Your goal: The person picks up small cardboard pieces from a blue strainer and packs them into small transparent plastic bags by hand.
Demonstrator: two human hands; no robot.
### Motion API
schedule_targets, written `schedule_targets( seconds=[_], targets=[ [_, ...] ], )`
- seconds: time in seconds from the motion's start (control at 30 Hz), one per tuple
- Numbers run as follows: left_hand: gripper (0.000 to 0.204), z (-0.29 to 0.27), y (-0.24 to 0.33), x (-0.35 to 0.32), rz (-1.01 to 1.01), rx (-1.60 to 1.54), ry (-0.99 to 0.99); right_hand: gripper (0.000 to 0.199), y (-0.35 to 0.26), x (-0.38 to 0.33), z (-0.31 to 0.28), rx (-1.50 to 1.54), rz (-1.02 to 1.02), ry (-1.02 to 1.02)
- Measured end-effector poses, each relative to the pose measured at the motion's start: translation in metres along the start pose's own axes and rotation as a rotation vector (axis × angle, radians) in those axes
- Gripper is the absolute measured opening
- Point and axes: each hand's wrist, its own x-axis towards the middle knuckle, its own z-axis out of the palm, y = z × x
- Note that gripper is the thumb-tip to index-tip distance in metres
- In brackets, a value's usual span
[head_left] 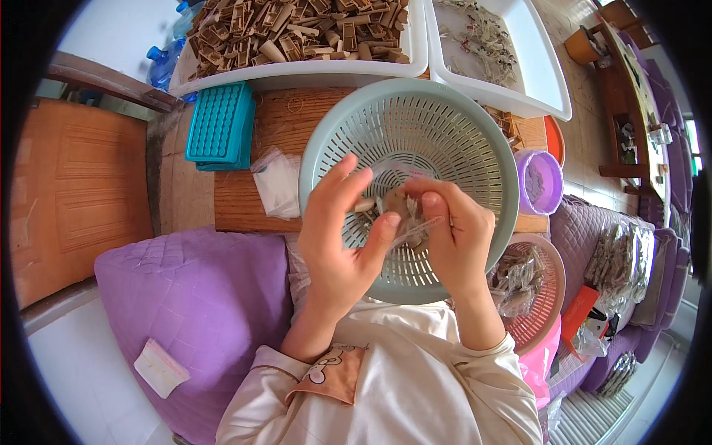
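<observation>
Left hand (337,237) and right hand (452,241) pinch a small clear bag (404,215) of wooden parts over the green colander (326,141). Filled bags (519,271) lie at four o'clock; loose wooden pieces (297,30) at eleven o'clock remain unpacked.

two white trays (475,89), two round baskets (334,141)

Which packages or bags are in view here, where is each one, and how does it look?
Small clear bag: held between left hand and right hand, over the green basket.
Clear empty bags: on the wooden table, left of the basket.
Filled clear bags: in the pink basket, right.
White packet: on the purple cushion.
</observation>
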Motion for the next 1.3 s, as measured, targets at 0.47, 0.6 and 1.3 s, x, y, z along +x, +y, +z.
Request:
schedule_targets(
  seconds=[0.47,0.6,1.3],
  targets=[
    [0.018,-0.016,0.002,0.011,0.26,0.222,-0.122,0.026,0.002,-0.008,-0.002,-0.319,-0.513,-0.223],
    [0.01,-0.027,-0.016,0.013,-0.172,-0.15,0.109,0.023,-0.005,-0.01,-0.006,-0.227,-0.485,-0.223],
    [0.026,-0.013,-0.018,0.002,-0.359,-0.797,-0.406,0.015,0.001,-0.016,-0.01,0.51,0.173,-0.115]
  ],
)
